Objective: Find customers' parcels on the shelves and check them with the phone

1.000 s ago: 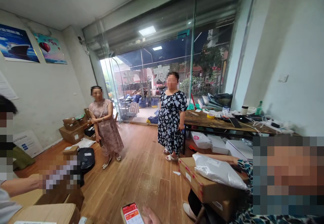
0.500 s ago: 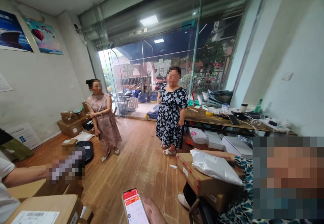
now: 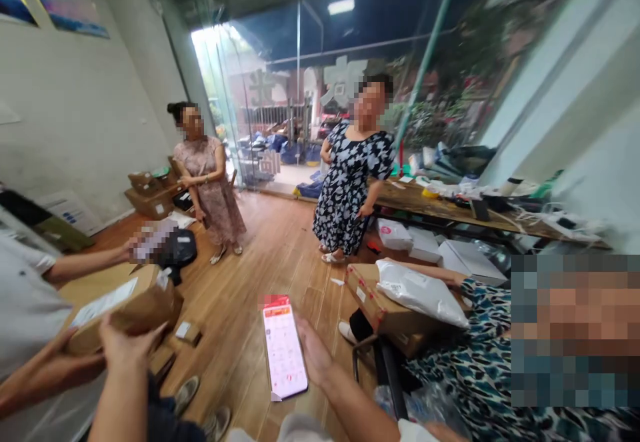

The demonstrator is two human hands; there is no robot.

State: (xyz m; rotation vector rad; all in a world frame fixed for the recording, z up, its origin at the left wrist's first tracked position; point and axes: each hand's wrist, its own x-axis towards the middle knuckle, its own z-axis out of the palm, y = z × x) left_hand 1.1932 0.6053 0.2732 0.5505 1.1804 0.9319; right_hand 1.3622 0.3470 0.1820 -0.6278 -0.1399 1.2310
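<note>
My right hand [image 3: 311, 352] holds a smartphone [image 3: 285, 349] upright by its right edge; the screen is lit red and white. My left hand [image 3: 127, 343] comes up from the bottom left, its fingers wrapped over the near end of a brown cardboard box [image 3: 125, 305] with a white label. A person in a white shirt at the left edge also has a hand [image 3: 63, 341] under that box. That person's other arm reaches out toward a black bag [image 3: 181, 249].
Two people in dresses stand on the wooden floor [image 3: 260, 262] before a glass front. A seated person at the right holds a box with a white mailer bag [image 3: 420, 292] on top. A cluttered wooden table [image 3: 450, 209] runs along the right wall; boxes [image 3: 147, 192] are stacked at the left wall.
The view has tilted down and to the right. The phone has risen further into view in my right hand. My left hand has come into view, gripping the cardboard box.
</note>
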